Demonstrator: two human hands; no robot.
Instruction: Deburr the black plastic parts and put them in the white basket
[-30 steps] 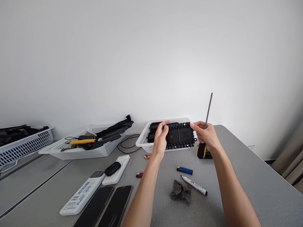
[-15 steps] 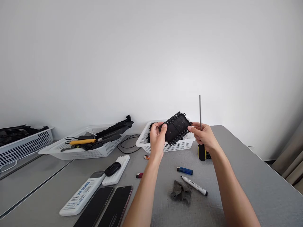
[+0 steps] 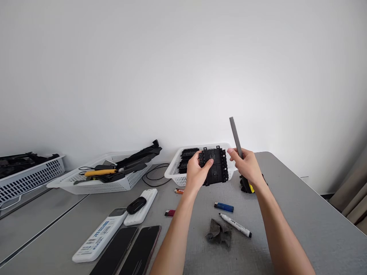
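Observation:
My left hand is closed on a flat black plastic part with tabs and notches along its edges, the thumb pressed on its face. The part is held up in front of a white basket. To its right, my right hand grips a flat metal file, blade pointing up. Most of the file's black and yellow handle is hidden by that hand. Similar black parts lie in the basket, and another black part shows on the table behind my right hand.
A blue lighter, a white marker and a crumpled grey cloth lie in front. On the left are two phones, white power banks and a basket of tools. A red lighter sits beside my left forearm.
My left hand has turned the black part more upright and lowered it slightly. My right hand has come off its edge, and the file now tilts left with its broad face showing.

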